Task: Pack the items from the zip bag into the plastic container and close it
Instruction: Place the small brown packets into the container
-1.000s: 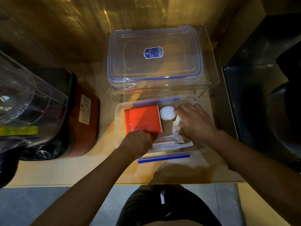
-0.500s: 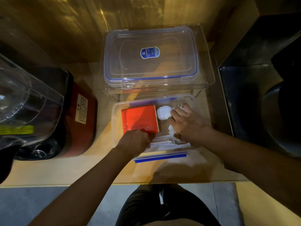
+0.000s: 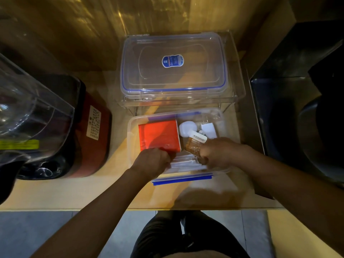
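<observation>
Right hand (image 3: 221, 153) has pulled back, its grip now closed on an amber sachet (image 3: 194, 146) over the plastic container (image 3: 131, 138); white charger (image 3: 209, 130) uncovered. Left hand (image 3: 152, 162) stays clenched at the orange packet (image 3: 159, 135).

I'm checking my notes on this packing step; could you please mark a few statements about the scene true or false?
1. The lid is snapped onto the container. False: it lies apart, on a clear rack behind it.
2. The red box sits in the container's left part. True.
3. The right hand holds a brown sachet. True.
4. The left hand rests on the black appliance. False: it is at the red box's near edge.
</observation>
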Demonstrator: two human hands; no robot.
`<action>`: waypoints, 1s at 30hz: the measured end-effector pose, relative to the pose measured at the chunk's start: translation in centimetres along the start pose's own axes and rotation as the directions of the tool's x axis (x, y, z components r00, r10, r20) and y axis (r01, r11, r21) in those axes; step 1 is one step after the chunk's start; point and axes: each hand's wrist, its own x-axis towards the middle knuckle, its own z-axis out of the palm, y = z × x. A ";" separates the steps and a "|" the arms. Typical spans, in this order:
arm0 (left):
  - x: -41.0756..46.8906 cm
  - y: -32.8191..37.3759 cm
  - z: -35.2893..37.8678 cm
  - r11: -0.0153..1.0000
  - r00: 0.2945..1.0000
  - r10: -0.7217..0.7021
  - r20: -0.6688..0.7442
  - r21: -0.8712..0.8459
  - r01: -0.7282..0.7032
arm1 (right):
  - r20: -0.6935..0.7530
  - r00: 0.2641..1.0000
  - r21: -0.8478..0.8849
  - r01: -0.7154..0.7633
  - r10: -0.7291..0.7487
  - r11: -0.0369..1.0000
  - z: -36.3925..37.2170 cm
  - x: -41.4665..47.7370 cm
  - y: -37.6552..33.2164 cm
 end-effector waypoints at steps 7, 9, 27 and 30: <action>-0.4 0.2 -0.1 0.999 1.000 0.016 -0.014 0.039 -0.016 | 0.027 1.000 -0.122 -0.006 0.010 0.992 1.4 1.3 -0.4; -0.6 0.2 -0.1 0.998 0.999 0.022 -0.027 0.051 -0.020 | 0.033 0.999 0.021 -0.019 0.018 1.000 1.1 1.1 -0.4; -0.8 0.0 0.3 0.998 0.998 0.065 -0.002 -0.022 -0.065 | 0.114 0.981 0.511 -0.191 0.154 0.838 0.6 1.6 -2.0; -0.9 0.1 0.1 0.994 0.996 0.085 -0.022 -0.071 -0.086 | 0.058 0.970 0.542 -0.229 0.236 0.808 0.9 2.0 -1.2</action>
